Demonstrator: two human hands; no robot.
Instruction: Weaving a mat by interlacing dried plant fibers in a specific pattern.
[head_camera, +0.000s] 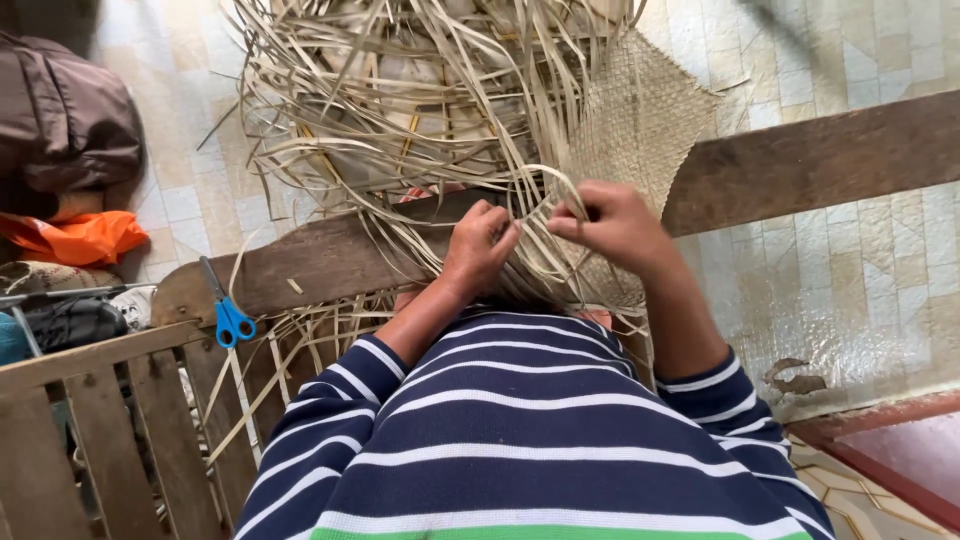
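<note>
Weaving in hand: both hands work at the near edge of a pale woven mat (640, 120), which lies across a dark wooden plank (800, 165) running from the lower left to the upper right of the view.

Left hand (478, 250): fingers curled closed, pinching a few dry leaf strips (400, 110) where they leave the woven edge. Right hand (612, 225): also closed, thumb and forefinger nipping a single strip just beside the left hand's fingertips. The two hands are almost touching.

Mat: finished checker-weave section sits toward the far right of the plank, tilted up; unwoven strips fan out in a loose tangle toward the far left and spill over the plank's near edge to the floor.

Surroundings: blue-handled scissors (228, 312) rest on the plank's left end, well apart from the hands. Slatted wooden frame (110, 420) at lower left. Orange cloth (75, 238) and a brown bag (65, 115) on the tiled floor (860, 270) at far left. Wearer's sleeves are navy with white stripes.

Risks, as judged:
- Strips look dry and thin; a sharp fold at the pinch could crack or split one.
- Loose ends overlap heavily, so picking the wrong strip would put an error in the over-under pattern.
- Slack grip could let the last crossing loosen.
- Trailing strips near the scissors may snag.
</note>
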